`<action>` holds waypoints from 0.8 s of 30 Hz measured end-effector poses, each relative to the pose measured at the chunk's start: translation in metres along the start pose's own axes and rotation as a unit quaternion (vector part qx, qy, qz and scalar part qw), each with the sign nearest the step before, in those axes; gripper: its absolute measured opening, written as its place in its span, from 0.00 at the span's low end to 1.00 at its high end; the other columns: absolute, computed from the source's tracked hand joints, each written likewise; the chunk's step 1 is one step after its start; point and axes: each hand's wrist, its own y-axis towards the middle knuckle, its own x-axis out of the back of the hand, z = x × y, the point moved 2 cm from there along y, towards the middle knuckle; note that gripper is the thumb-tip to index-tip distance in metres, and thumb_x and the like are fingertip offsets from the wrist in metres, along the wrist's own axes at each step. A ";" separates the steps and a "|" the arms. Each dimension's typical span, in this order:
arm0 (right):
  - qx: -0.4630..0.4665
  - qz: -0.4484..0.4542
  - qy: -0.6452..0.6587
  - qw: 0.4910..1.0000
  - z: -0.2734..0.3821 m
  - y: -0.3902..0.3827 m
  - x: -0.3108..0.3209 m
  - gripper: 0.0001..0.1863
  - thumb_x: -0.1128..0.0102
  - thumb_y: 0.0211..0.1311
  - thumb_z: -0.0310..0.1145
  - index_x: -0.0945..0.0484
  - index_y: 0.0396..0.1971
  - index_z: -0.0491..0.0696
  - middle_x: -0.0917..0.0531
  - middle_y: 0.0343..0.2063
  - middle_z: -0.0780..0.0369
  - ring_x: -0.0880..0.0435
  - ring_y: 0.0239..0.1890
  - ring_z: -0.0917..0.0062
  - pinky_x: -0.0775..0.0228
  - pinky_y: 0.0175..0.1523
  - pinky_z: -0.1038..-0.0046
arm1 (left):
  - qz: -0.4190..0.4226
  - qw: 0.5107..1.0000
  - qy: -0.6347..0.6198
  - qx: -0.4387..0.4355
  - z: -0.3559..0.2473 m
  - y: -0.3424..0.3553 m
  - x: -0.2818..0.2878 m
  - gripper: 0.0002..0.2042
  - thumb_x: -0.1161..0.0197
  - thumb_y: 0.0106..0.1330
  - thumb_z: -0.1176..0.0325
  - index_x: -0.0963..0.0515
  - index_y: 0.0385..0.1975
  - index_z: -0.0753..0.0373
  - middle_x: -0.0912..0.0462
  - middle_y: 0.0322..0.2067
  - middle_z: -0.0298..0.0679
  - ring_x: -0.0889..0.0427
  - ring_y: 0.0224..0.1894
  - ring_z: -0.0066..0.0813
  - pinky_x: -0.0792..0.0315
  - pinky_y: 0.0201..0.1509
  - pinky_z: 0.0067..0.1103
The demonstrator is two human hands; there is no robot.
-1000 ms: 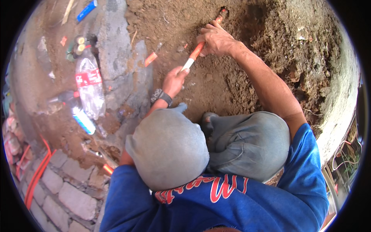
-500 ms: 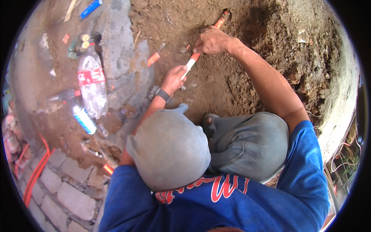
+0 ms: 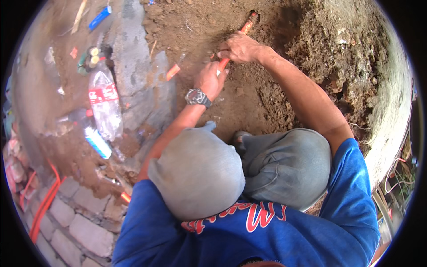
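An orange pipe [image 3: 247,26] slants over the soil, its far end entering a hole in the dirt. Around its middle my right hand [image 3: 240,48] is closed, knuckles up. My left hand [image 3: 209,81], with a watch on the wrist, grips the nearer end just below the right hand. Only a sliver of the pipe's white section shows by the left fingers; the palm hides the rest. On the ground left of my hands lies a short orange pipe piece [image 3: 173,71].
To the left lie a clear plastic bottle [image 3: 105,100] with a red label and a second bottle [image 3: 98,141] with a blue-white label. A blue packet [image 3: 100,18] is farther off. Orange tubes [image 3: 44,207] cross near bricks [image 3: 91,233]. Rough soil [image 3: 351,58] rises at right.
My left hand has slid up along the pipe toward the right hand, covering most of the white section. Its wrist has turned so the watch face shows. My right hand keeps its hold.
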 end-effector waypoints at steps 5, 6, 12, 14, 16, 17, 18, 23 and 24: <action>0.021 -0.029 -0.005 0.999 -0.006 0.000 -0.009 0.19 0.48 0.68 0.50 0.17 0.34 0.50 0.14 0.29 0.55 0.16 0.43 0.60 0.37 0.58 0.58 | 0.006 0.999 -0.018 -0.041 0.006 0.002 0.000 0.13 0.35 0.67 0.61 0.20 0.44 0.63 0.17 0.39 0.52 0.18 0.41 0.56 0.24 0.45 0.42; 0.020 -0.030 -0.004 0.999 -0.007 -0.001 -0.012 0.19 0.47 0.68 0.50 0.17 0.34 0.50 0.14 0.29 0.55 0.16 0.43 0.60 0.37 0.58 0.58 | 0.007 0.999 -0.020 -0.047 0.007 0.002 -0.001 0.13 0.35 0.68 0.61 0.20 0.44 0.63 0.17 0.38 0.52 0.18 0.42 0.56 0.24 0.44 0.42; 0.015 -0.037 -0.005 0.999 -0.003 -0.002 -0.004 0.17 0.47 0.67 0.48 0.16 0.33 0.52 0.16 0.28 0.57 0.17 0.43 0.62 0.37 0.57 0.58 | 0.002 0.997 -0.069 -0.020 0.018 0.005 -0.007 0.14 0.32 0.66 0.62 0.21 0.46 0.64 0.18 0.29 0.46 0.17 0.31 0.44 0.23 0.37 0.36; 0.017 -0.026 -0.029 0.999 -0.003 -0.003 -0.005 0.16 0.47 0.69 0.48 0.15 0.35 0.54 0.18 0.27 0.59 0.20 0.42 0.64 0.38 0.59 0.59 | 0.053 0.984 -0.153 0.070 0.015 0.007 -0.007 0.15 0.31 0.66 0.63 0.21 0.47 0.64 0.20 0.25 0.40 0.19 0.25 0.34 0.24 0.30 0.30; 0.037 -0.053 -0.012 0.998 -0.005 -0.005 -0.007 0.17 0.47 0.68 0.48 0.15 0.35 0.52 0.17 0.27 0.57 0.20 0.43 0.64 0.38 0.59 0.59 | 0.126 0.927 -0.292 0.202 0.011 0.009 -0.009 0.16 0.31 0.67 0.63 0.22 0.49 0.64 0.22 0.22 0.34 0.23 0.20 0.22 0.27 0.23 0.23; 0.048 -0.065 -0.005 0.997 -0.006 -0.006 -0.008 0.17 0.46 0.67 0.48 0.15 0.36 0.52 0.17 0.27 0.57 0.20 0.43 0.64 0.38 0.59 0.58 | 0.147 0.909 -0.317 0.229 0.009 0.010 -0.008 0.14 0.31 0.66 0.65 0.20 0.47 0.65 0.24 0.22 0.29 0.26 0.18 0.16 0.32 0.23 0.20; 0.031 -0.057 -0.003 0.998 -0.009 -0.006 -0.010 0.17 0.46 0.67 0.47 0.15 0.36 0.52 0.17 0.27 0.56 0.20 0.43 0.64 0.38 0.60 0.58 | 0.148 0.912 -0.313 0.222 0.009 0.012 -0.009 0.14 0.31 0.66 0.65 0.21 0.47 0.65 0.24 0.21 0.30 0.26 0.18 0.17 0.32 0.23 0.20; -0.020 -0.027 0.023 0.999 -0.004 -0.003 -0.004 0.16 0.47 0.65 0.46 0.16 0.36 0.51 0.16 0.28 0.56 0.19 0.44 0.64 0.39 0.61 0.59 | 0.140 0.920 -0.301 0.208 0.021 0.013 -0.014 0.14 0.31 0.66 0.65 0.21 0.46 0.64 0.25 0.19 0.29 0.25 0.18 0.17 0.33 0.21 0.19; -0.020 -0.027 0.023 0.999 -0.002 -0.002 -0.006 0.16 0.47 0.65 0.46 0.16 0.36 0.52 0.16 0.27 0.56 0.19 0.44 0.64 0.40 0.61 0.59 | 0.149 0.916 -0.304 0.212 0.024 0.011 -0.014 0.13 0.31 0.66 0.64 0.21 0.45 0.64 0.25 0.19 0.29 0.25 0.18 0.17 0.33 0.20 0.19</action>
